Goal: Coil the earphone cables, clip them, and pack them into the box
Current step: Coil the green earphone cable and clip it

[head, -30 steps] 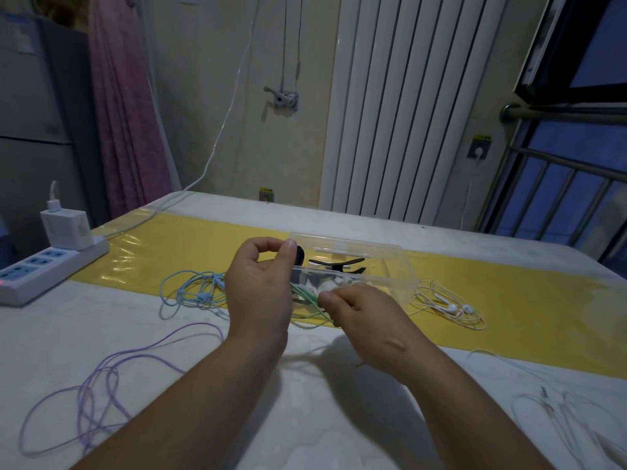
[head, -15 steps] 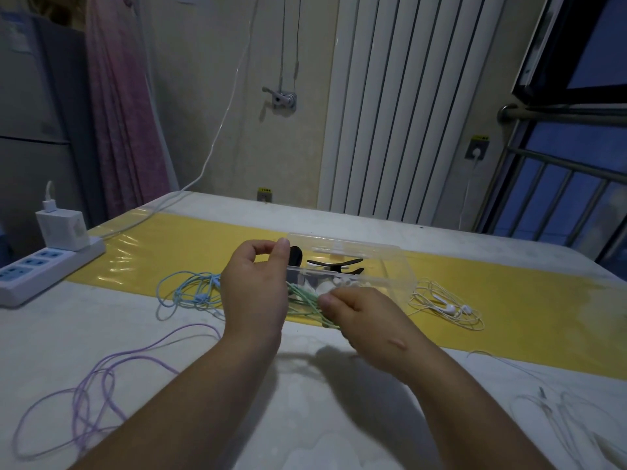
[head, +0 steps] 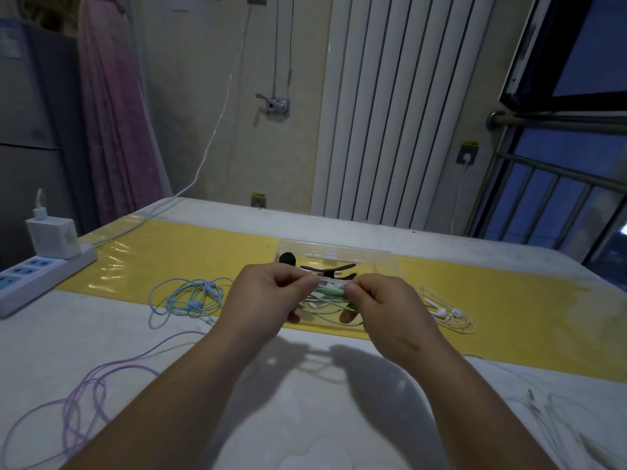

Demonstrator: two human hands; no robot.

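Observation:
My left hand [head: 268,300] and my right hand [head: 383,307] pinch a green earphone cable [head: 330,293] between them, held just above the table in front of a clear plastic box [head: 359,256]. Loops of the green cable hang down under my fingers. Black clips [head: 325,270] lie inside the box. A blue earphone cable [head: 190,296] lies loose to the left, a white one [head: 444,308] to the right, and a purple one [head: 98,385] at the near left.
A yellow mat [head: 509,310] runs across the white table [head: 305,418]. A white power strip [head: 40,273] with a charger [head: 54,235] sits at the left edge. More white cable [head: 549,408] lies at the near right.
My left hand let go of the box edge and came down to pinch the green cable. Both hands moved closer together and lifted slightly.

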